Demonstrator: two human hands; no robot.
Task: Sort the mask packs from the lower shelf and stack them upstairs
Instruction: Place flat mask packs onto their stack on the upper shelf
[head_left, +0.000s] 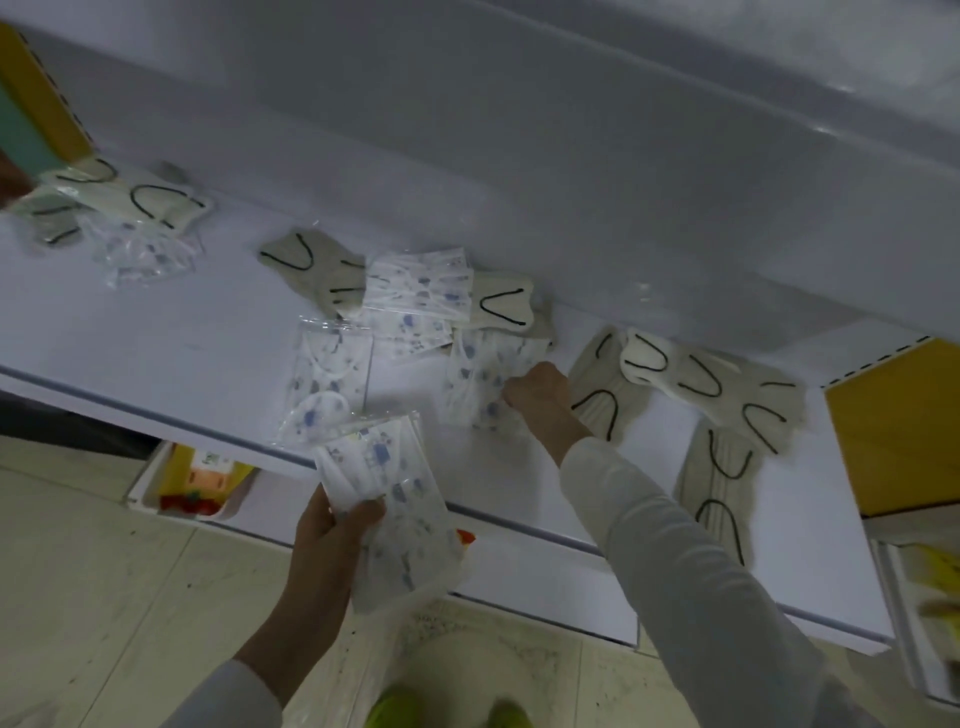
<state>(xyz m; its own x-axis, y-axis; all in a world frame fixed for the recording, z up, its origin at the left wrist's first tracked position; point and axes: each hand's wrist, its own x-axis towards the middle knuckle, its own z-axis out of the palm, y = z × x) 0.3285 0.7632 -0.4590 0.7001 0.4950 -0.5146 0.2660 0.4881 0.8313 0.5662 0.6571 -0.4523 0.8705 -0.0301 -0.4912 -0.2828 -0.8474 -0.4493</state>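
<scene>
Your left hand (332, 540) grips bundle of blue-printed mask packs (395, 499), thumb across front, just off front edge of white shelf (156, 332). Your right hand (535, 389) pinches edge of another printed pack (478, 384) mid-shelf. Expect light, floppy, slick film sleeves (stack likely slides apart). Take by sealed edge, thumb on top. Toward shelf's back right: beige masks (727, 395), black loops.

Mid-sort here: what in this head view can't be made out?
Right hand: its grip on the printed mask pack, head view, fingers hidden by the hand's back.
Left hand: pack count in the held stack, head view; packs overlap and blur.
Beige mask packs at far left, head view: blurred, partly cut by the frame edge.
</scene>
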